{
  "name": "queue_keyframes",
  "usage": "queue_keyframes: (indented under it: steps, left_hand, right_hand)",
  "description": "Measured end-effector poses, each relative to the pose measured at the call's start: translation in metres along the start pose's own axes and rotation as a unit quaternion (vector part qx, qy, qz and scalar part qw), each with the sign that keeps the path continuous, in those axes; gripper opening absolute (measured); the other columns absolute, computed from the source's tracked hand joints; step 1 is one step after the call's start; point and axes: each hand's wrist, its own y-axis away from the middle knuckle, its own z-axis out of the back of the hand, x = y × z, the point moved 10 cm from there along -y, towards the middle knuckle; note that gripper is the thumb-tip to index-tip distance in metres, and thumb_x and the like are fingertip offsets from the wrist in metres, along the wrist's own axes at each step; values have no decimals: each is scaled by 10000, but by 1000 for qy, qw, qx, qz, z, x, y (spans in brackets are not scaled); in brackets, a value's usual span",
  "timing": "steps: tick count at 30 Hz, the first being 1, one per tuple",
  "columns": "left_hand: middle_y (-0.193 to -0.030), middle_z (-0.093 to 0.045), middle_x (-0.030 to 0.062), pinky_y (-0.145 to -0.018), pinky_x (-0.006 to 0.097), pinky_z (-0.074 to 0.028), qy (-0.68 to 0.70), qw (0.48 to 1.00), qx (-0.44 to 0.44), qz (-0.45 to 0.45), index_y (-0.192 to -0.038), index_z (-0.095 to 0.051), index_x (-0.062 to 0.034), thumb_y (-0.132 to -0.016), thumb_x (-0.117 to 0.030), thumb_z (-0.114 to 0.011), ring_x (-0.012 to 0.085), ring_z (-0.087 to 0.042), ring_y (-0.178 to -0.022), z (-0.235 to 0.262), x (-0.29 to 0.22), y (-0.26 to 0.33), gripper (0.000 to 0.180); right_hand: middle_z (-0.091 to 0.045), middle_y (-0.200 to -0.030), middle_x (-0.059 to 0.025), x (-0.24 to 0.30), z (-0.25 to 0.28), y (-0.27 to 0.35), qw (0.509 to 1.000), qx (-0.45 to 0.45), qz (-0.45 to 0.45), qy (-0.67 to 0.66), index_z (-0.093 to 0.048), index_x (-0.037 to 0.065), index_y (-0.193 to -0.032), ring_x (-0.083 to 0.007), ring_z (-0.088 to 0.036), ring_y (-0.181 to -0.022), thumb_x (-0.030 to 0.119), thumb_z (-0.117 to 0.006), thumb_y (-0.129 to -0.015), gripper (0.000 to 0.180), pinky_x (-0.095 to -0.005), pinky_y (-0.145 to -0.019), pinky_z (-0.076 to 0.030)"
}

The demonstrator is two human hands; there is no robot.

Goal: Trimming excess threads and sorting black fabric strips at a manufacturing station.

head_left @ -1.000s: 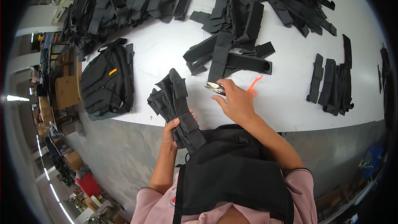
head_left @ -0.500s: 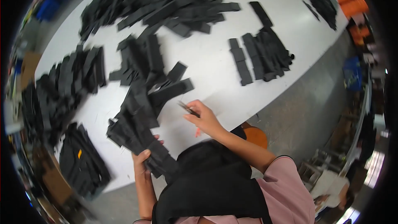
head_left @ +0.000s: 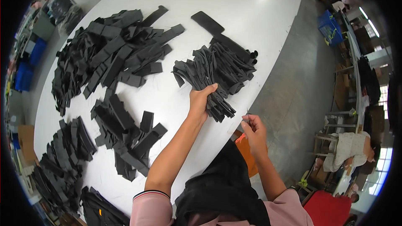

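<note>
My left hand [head_left: 200, 100] is closed around a thick bundle of black fabric strips [head_left: 199, 69], thumb on top, held over the table's right side. The bundle overlaps a fanned pile of similar strips [head_left: 236, 65] behind it; I cannot tell whether they touch. Beyond the table's right edge, my right hand [head_left: 255, 134] is closed on small thread snips [head_left: 248, 116], whose thin pointed tip shows above the fingers. A bright orange-red piece [head_left: 240, 138] shows beside that hand; what it belongs to is unclear.
On the white table [head_left: 184, 132] lie a large heap of black strips [head_left: 109, 50], a smaller heap [head_left: 125, 134] and a row of bundles [head_left: 63, 163]. One flat strip [head_left: 208, 22] lies beyond the fanned pile. A folded black item [head_left: 100, 207] sits near left. Blue crates [head_left: 329, 27] stand right.
My left hand has carried the strip bundle from the table's near edge to the right, beside the fanned pile. The right hand with the snips has moved right, off the table. The view has shifted.
</note>
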Motion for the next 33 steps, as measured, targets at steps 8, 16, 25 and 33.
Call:
queue_keyframes:
  steps: [8,16,25,33]
  left_hand:
    - [-870,-590,91,-676,281,-492,-18,999,-22,-41,-1024,-502,40,-680,-65,-696,173,-596,-734,20,-21,-9,408]
    - [-1003,-595,96,-905,393,-402,-722,605,158,-296,-1265,-424,-140,-647,-79,-665,318,-542,-924,-91,-112,14,667]
    - [-1468,-162,65,-1035,598,-157,-831,205,224,-466,-1343,-342,-321,-790,-197,-543,270,-158,-1350,-70,-5,-59,602]
    - [-1465,-149,131,-1006,634,-138,-794,422,19,-438,-1388,-270,-219,-742,-90,-566,329,-159,-1344,-41,-45,-32,722]
  right_hand:
    - [-518,-763,44,-16,-1,-9,1000,-2,-13,22,-552,0,-978,-15,-416,-661,62,-592,-815,179,-168,-591,-342]
    - [-493,-728,26,-7,21,-12,992,-75,-26,-96,-538,12,-1005,-18,-396,-560,74,-560,-846,172,-168,-490,-330]
    - [-470,-706,34,-18,33,-6,991,-90,-54,-85,-533,8,-1004,-10,-384,-531,64,-554,-848,167,-165,-474,-319]
    - [-398,-623,77,-1,-57,-9,991,108,34,71,-597,57,-932,-15,-342,-537,66,-539,-855,97,-173,-492,-312]
